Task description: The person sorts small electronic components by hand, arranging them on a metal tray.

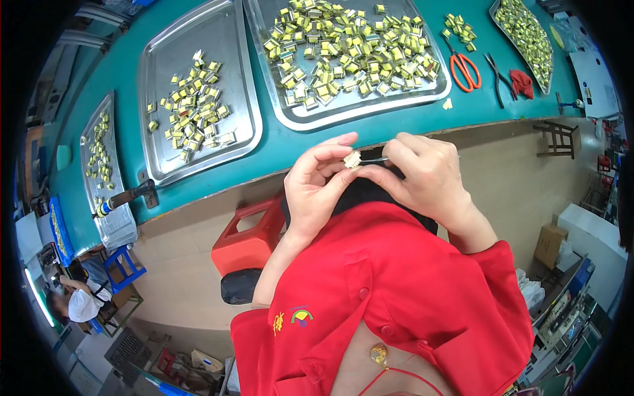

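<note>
My left hand [317,185] pinches a small cream and yellow component [352,159] between thumb and fingers, just off the near edge of the green table [290,142]. My right hand [422,173] grips thin metal tweezers [374,160] whose tip touches that component. Both hands hover above my red garment, close together.
Metal trays hold several yellow components: a large tray [300,115], a left tray [244,79], a far-left tray [112,224] and a far-right tray [505,30]. Orange-handled scissors [464,69], dark pliers [498,79] and a red stool [247,241] are nearby. Another person [82,300] sits at lower left.
</note>
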A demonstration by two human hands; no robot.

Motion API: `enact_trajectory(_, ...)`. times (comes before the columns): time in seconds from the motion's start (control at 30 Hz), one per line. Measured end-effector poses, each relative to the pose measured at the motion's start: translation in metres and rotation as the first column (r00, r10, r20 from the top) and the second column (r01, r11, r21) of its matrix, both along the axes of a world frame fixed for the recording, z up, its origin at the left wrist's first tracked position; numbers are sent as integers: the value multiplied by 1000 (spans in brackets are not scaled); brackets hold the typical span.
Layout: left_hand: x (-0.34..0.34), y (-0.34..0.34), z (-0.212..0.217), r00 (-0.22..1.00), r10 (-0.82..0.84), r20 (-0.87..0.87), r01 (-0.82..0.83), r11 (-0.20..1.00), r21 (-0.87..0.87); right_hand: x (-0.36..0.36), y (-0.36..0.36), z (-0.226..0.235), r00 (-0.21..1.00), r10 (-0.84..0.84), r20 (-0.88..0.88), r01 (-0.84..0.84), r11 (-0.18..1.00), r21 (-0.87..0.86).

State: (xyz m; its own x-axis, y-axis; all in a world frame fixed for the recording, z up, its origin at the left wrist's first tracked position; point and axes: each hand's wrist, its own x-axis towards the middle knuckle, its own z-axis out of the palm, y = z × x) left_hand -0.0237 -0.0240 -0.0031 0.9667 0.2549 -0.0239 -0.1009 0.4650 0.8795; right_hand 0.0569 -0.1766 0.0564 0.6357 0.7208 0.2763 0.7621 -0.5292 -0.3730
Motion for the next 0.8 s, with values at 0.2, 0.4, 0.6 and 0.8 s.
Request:
enact_trajectory(0.2,5,1,8,997,-40,-62,36,997,-65,-6,3,-12,964,-3,-266,72,965,251)
enact_trajectory(0.4,2,1,2,997,-60,51,49,979,199,-5,10,-16,961,-2,-276,84,955,284)
enact_trajectory(0.6,4,1,-1,998,-62,26,63,998,-27,0,8,-20,966,-54,-251,129,948,292)
enact_trajectory(0.8,5,2,-4,999,-6,36,11,989,-148,-4,5,-15,984,-55,-168,91,972,218)
